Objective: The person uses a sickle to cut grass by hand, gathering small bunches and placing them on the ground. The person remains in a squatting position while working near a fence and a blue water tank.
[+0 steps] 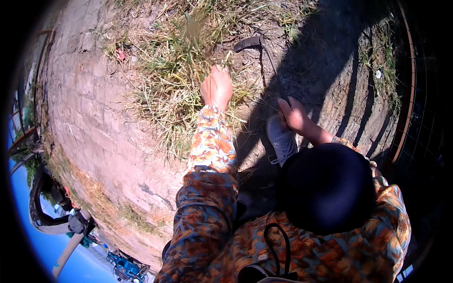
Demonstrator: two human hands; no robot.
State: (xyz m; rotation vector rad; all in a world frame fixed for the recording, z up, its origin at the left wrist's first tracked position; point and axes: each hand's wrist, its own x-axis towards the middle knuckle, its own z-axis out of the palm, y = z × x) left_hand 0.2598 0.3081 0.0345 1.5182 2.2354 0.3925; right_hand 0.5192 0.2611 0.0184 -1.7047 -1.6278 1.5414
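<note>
My left hand [216, 86] is a fist at the right side of a clump of green and dry grass [170, 74], closed around some grass stems. To the right, my right hand [296, 116] is curled above my light shoe, around the handle end of a hooked metal hand tool, which looks like a sickle or small hoe. Its dark blade [248, 43] lies on or just over the soil beyond my left hand, and its thin shaft [269, 60] runs back into shadow. The exact grip on the handle is hard to make out in the shade.
Pale paving [95, 102] stretches to the left of the grass. My light shoe [281, 138] stands below my right hand. A rusty metal rail with wire mesh [407, 116] borders the right side. A small red scrap [120, 55] lies at the grass's left edge.
</note>
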